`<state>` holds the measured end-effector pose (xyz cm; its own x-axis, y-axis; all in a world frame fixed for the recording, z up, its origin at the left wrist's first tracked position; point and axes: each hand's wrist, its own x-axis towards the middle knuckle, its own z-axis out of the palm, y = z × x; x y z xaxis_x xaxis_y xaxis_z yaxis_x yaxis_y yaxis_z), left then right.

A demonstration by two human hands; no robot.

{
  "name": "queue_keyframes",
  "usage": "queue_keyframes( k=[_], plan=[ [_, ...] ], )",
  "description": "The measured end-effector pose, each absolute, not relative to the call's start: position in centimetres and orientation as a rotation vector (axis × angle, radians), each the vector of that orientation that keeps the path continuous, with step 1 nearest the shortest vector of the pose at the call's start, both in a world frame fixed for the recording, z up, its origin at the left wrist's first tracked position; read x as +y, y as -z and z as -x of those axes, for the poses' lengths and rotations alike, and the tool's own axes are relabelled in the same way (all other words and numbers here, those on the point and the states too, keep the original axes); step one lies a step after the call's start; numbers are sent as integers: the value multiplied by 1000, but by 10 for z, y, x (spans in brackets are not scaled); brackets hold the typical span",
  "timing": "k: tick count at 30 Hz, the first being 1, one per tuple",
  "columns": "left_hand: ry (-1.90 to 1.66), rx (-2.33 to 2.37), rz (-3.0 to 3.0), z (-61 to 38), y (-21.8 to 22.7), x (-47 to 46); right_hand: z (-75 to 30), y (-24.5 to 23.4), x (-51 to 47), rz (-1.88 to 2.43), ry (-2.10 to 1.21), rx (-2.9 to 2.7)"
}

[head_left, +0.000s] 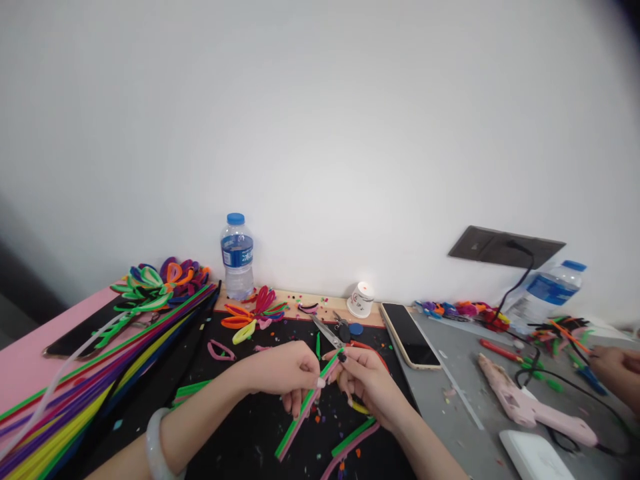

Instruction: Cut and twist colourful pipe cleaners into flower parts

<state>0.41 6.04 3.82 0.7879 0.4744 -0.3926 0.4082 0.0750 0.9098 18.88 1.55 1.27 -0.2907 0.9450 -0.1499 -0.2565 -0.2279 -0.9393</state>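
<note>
Pinched between the fingertips of my left hand [293, 373] is a bundle of green and pink pipe cleaners [303, 417], which slants down to the left. My right hand [367, 380] grips the upper end of the same bundle. A pair of scissors [327, 332] points up and left just behind my right hand; its handles are partly hidden, and I cannot tell whether that hand touches them. Below the hands lie more green and pink pipe cleaners [350, 443]. Several looped pipe cleaner pieces [257, 310] and a pink loop [221, 351] rest beyond my left hand.
Long pipe cleaners [65, 400] lie at left, near looped flowers [165, 283]. A water bottle [237, 260], paper cup [361, 300] and phone [411, 337] stand or lie toward the wall. At right are a pink glue gun [535, 407], its cable and another person's hand [617, 370].
</note>
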Motion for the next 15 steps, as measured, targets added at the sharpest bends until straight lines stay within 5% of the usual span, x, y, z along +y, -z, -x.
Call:
queue_keyframes(
  k=[15],
  plan=[
    [-506,912,-1318,6,-19,43,-204,-13,23,1160,-1410,-1051]
  ],
)
